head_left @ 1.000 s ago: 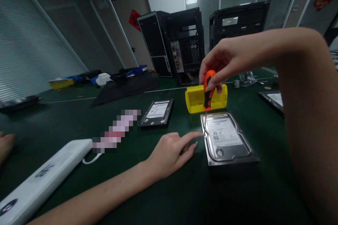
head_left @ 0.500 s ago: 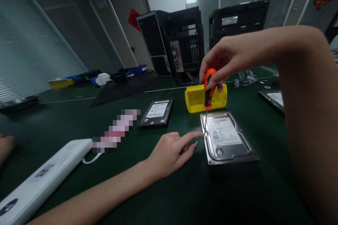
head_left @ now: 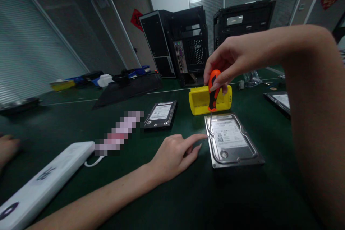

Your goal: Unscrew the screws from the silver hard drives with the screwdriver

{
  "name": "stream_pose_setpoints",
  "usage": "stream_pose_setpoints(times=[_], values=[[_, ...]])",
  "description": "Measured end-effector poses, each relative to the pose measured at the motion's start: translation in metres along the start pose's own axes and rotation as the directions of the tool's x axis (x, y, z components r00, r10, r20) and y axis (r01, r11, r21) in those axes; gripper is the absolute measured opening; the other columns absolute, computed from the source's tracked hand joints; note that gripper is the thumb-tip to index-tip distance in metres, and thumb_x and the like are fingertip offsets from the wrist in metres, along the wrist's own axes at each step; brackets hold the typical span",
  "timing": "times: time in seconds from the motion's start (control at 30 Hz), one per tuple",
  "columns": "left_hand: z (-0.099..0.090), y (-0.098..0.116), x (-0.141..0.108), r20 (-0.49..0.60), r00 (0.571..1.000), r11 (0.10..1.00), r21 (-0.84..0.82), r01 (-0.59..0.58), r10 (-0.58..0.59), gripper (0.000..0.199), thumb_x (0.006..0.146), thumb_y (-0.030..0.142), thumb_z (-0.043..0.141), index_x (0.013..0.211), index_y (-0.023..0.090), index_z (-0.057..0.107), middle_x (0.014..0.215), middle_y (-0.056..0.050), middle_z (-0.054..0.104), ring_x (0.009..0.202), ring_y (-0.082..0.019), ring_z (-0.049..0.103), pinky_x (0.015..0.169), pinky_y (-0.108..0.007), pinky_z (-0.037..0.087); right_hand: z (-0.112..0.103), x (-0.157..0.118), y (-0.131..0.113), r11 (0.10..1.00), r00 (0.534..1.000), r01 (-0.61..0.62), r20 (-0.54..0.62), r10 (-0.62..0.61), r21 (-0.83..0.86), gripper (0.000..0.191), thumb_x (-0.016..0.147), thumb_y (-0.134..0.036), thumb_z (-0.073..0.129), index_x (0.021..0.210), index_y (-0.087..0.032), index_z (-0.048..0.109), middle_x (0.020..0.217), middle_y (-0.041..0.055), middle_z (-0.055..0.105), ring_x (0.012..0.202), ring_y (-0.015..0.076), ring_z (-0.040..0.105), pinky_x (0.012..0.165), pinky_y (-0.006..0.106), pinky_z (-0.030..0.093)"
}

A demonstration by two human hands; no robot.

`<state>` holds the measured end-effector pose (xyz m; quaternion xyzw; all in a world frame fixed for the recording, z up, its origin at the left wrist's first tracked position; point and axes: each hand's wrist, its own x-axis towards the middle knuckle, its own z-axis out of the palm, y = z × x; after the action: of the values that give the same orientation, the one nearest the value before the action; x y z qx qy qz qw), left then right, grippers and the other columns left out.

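My right hand grips an orange and black screwdriver by its handle, from above. The screwdriver stands nearly upright, with its thin shaft reaching down to the left edge of a silver hard drive. That drive lies flat on the dark green table, label side up. My left hand rests at the drive's left side, index finger stretched out to the edge beside the screwdriver tip, the other fingers loosely bent. It holds nothing. Whether the tip sits in a screw is too small to tell.
Behind the drive stands a yellow bin with small parts inside. A second hard drive lies to its left, a third at right. A white box-shaped device lies front left. Computer cases stand behind. Another person's hand is at far left.
My hands, the screwdriver and the hard drive look almost unchanged. The other person's hand at the far left has moved slightly further into view.
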<state>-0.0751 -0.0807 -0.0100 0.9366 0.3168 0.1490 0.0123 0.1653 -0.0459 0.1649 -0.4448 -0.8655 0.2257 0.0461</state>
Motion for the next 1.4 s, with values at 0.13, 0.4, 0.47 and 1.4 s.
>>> stream_pose_setpoints(times=[0.13,0.4,0.47,1.4], values=[[0.0,0.0,0.0,0.008,1.0,1.0,-0.005,0.002,-0.002,0.034,0.089,0.024,0.044,0.123,0.024,0.048,0.058,0.004,0.053,0.053,-0.01,0.05,0.054,-0.022,0.038,0.0,0.001,0.002,1.0,1.0,-0.006,-0.007,0.006,0.006,0.04,0.072,-0.04,0.06,0.107,-0.023,0.064,0.101,0.0023,0.066,0.09,0.0164,0.061,0.073,0.022,0.047],[0.0,0.001,0.001,0.028,0.999,0.999,-0.015,0.031,-0.031,0.034,0.09,0.025,0.044,0.123,0.026,0.046,0.058,0.005,0.052,0.054,-0.011,0.049,0.054,-0.022,0.037,0.001,0.0,0.001,1.0,1.0,-0.005,0.002,0.005,0.009,0.04,0.072,-0.039,0.06,0.108,-0.021,0.064,0.101,0.0017,0.066,0.091,0.0166,0.061,0.075,0.023,0.046],[0.0,0.001,0.0,0.025,0.999,0.999,-0.017,0.032,-0.032,0.033,0.09,0.025,0.043,0.123,0.026,0.046,0.058,0.005,0.052,0.054,-0.011,0.049,0.054,-0.022,0.037,0.001,0.0,0.001,1.0,1.0,-0.009,-0.003,0.009,0.018,0.039,0.072,-0.039,0.06,0.108,-0.022,0.064,0.101,0.0013,0.066,0.091,0.0157,0.061,0.076,0.022,0.046],[0.001,0.001,0.001,0.033,0.999,0.999,-0.012,0.031,-0.031,0.035,0.09,0.026,0.043,0.126,0.028,0.043,0.058,0.005,0.049,0.054,-0.011,0.048,0.055,-0.023,0.035,0.005,-0.002,0.009,0.992,0.99,0.123,-0.065,-0.124,-0.02,0.039,0.071,-0.044,0.06,0.104,-0.025,0.065,0.102,0.0019,0.066,0.089,0.017,0.061,0.072,0.025,0.049]])
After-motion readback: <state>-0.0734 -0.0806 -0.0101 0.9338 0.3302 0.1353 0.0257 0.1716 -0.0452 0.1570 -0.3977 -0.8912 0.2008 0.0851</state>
